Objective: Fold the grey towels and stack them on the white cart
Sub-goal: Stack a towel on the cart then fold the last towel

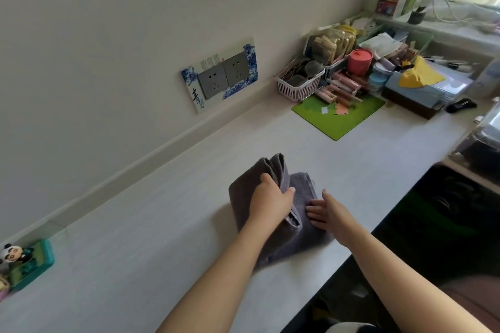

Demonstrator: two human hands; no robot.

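Observation:
A grey towel (284, 235) lies partly folded on the white desk top (162, 224), near its front edge. My left hand (270, 203) grips a raised fold of the towel, thumb on the right side and fingers over the left flap. My right hand (327, 213) rests flat with straight fingers on the lower layer of the towel just to the right of the fold. No white cart shows in this view.
At the back right stand a green mat (338, 116), a pink basket (299, 84), a red cup (359, 61) and a tissue box with a yellow cloth (418, 76). Wall sockets (224, 76) sit above the desk. A panda figure (16, 257) is at far left.

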